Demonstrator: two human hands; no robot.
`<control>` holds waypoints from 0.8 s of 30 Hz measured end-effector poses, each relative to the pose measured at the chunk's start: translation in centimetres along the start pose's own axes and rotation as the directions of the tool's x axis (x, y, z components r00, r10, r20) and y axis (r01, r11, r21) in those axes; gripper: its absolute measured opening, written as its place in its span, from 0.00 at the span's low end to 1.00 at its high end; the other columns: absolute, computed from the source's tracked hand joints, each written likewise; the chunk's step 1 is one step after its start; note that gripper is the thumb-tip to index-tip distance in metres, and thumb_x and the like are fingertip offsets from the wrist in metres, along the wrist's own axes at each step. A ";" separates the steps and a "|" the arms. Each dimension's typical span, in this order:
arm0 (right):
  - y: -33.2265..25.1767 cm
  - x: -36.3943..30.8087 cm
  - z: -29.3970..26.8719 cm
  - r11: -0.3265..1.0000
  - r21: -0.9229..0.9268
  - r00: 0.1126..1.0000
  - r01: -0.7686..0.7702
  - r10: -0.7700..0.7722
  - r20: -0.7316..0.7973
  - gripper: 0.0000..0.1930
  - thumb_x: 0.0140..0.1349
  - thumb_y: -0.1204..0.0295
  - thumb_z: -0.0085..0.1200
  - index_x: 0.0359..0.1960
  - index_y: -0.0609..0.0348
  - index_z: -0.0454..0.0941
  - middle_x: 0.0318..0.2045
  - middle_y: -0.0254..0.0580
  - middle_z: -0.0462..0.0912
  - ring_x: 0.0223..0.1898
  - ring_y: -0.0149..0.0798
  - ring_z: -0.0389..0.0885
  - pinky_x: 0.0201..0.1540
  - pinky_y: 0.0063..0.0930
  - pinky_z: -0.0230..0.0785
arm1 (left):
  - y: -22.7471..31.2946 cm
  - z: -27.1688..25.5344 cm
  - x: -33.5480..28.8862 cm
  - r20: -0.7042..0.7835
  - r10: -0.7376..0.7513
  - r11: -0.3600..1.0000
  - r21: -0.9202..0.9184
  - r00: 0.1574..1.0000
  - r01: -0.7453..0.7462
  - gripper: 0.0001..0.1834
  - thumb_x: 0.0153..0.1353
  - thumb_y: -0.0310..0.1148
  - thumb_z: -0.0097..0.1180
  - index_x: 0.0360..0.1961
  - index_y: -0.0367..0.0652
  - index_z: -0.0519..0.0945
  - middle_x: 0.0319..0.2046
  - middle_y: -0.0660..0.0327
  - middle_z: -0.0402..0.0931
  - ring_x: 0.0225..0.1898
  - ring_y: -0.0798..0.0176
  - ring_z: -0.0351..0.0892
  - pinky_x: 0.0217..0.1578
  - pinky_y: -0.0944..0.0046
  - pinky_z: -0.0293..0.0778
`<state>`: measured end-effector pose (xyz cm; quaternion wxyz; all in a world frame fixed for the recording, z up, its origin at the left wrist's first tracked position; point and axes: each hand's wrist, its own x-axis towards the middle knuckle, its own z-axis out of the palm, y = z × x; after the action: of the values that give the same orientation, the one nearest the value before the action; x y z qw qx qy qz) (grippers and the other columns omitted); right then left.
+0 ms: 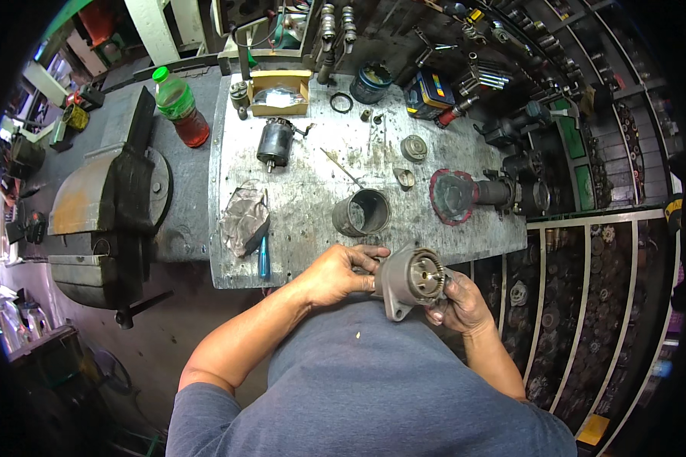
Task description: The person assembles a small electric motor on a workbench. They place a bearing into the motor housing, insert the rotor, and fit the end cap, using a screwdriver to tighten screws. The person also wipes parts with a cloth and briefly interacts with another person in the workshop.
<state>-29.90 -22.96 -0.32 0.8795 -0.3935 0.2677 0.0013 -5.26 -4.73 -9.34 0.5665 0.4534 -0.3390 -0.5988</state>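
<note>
The flanged metal housing (401, 279), held at 5 o'clock from the open cylinder (347, 218), clamped by the left hand (341, 276) at its 9 o'clock and the right hand (466, 303) at 4 o'clock, is probably best supported evenly, with pressure kept off its toothed rim (440, 276).

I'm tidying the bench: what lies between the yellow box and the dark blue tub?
The head view shows a black ring between them on the bench.
</note>
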 end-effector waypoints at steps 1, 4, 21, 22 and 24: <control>-0.4 0.0 0.3 1.000 -0.021 1.000 -0.010 0.009 -0.008 0.27 0.78 0.53 0.62 0.59 0.70 0.78 0.37 0.49 0.85 0.30 0.36 0.83 0.30 0.31 0.80 | -0.4 0.2 0.1 -0.010 -0.027 0.997 -0.069 1.000 0.026 0.16 0.65 0.31 0.76 0.51 0.35 0.92 0.76 0.40 0.71 0.78 0.45 0.69 0.76 0.45 0.67; -1.6 0.2 1.3 0.997 -0.041 0.998 -0.059 0.057 -0.041 0.27 0.79 0.53 0.61 0.58 0.72 0.78 0.36 0.49 0.84 0.30 0.36 0.83 0.30 0.30 0.80 | -1.5 1.0 0.2 -0.081 -0.004 0.990 -0.144 0.997 -0.008 0.14 0.66 0.30 0.76 0.50 0.35 0.92 0.75 0.44 0.73 0.77 0.47 0.70 0.75 0.46 0.70; -0.9 1.3 -2.7 0.946 0.294 0.988 0.134 -0.149 0.027 0.30 0.74 0.57 0.65 0.69 0.63 0.73 0.43 0.53 0.89 0.25 0.43 0.88 0.20 0.33 0.76 | 3.7 1.1 0.1 -0.232 0.329 0.920 -0.140 0.915 -0.366 0.43 0.64 0.29 0.72 0.79 0.42 0.67 0.77 0.50 0.69 0.72 0.54 0.75 0.67 0.52 0.79; -1.2 1.2 -2.8 0.948 0.283 0.987 0.147 -0.159 0.021 0.31 0.74 0.57 0.66 0.70 0.63 0.72 0.44 0.54 0.89 0.26 0.44 0.89 0.19 0.33 0.77 | 3.8 1.2 0.1 -0.222 0.316 0.924 -0.150 0.922 -0.352 0.45 0.64 0.31 0.74 0.80 0.43 0.66 0.77 0.50 0.69 0.73 0.53 0.75 0.67 0.50 0.80; -1.7 1.0 -2.7 0.945 0.282 0.983 0.166 -0.181 0.030 0.33 0.73 0.57 0.67 0.71 0.65 0.71 0.46 0.54 0.89 0.29 0.47 0.90 0.19 0.34 0.79 | 4.0 1.5 0.2 -0.208 0.293 0.924 -0.191 0.933 -0.332 0.50 0.62 0.32 0.77 0.82 0.41 0.63 0.77 0.47 0.67 0.72 0.53 0.75 0.66 0.51 0.80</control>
<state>-29.90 -26.24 -1.07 0.9299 -0.2876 0.2049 -0.1028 -5.18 -5.61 -5.18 0.7299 0.3776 -0.2866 -0.4924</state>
